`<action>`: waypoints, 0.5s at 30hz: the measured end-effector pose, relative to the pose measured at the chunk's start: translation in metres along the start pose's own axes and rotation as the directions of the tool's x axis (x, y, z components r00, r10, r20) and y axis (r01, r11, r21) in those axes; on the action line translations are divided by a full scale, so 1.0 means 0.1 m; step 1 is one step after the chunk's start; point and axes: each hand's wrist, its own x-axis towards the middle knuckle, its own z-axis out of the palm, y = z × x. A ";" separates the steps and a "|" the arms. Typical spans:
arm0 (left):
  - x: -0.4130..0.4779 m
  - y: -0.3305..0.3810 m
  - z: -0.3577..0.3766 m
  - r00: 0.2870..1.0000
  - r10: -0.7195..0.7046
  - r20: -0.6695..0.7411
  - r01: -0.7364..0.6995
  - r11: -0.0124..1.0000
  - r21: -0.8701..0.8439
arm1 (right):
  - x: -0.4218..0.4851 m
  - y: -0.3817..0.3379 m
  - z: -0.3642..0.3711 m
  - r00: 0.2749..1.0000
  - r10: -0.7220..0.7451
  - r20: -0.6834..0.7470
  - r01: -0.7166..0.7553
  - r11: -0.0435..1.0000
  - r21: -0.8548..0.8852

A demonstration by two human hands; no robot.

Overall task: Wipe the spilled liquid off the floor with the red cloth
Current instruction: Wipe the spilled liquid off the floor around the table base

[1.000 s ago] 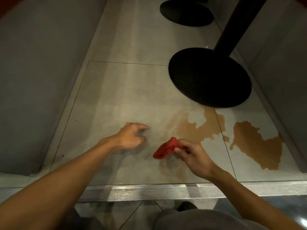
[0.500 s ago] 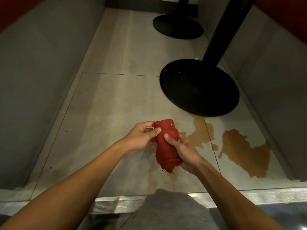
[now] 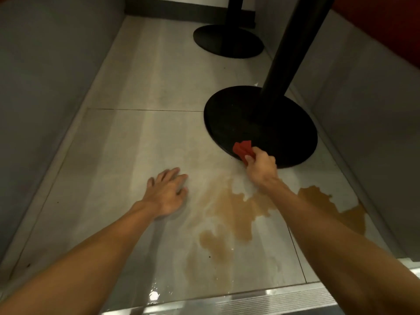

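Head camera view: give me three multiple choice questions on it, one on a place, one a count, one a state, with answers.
1. Where is the red cloth? A. At the front rim of the near black base. B. On the metal threshold. C. In the brown spill.
2. How many round black bases show? A. One. B. Two. C. Three.
3. The left hand is: A. gripping the cloth. B. open, holding nothing. C. out of view.
Answers: 1 A, the right hand holds it there; 2 B, one near, a far black base behind; 3 B, its fingers are spread and empty.
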 end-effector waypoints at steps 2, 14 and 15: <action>0.00 -0.05 0.03 1.000 0.006 -0.013 -0.006 1.000 0.007 | 0.03 -0.05 0.19 0.999 -0.038 -0.013 0.036 0.989 -0.140; -0.08 -0.05 -0.03 0.999 0.035 0.004 -0.035 0.999 0.007 | -0.51 -0.14 0.67 0.889 -0.363 0.280 0.413 0.899 -0.147; -0.08 -0.05 -0.03 0.999 0.038 0.008 -0.038 0.999 0.006 | -0.53 -0.08 0.63 0.863 -0.390 0.321 0.449 0.883 -0.134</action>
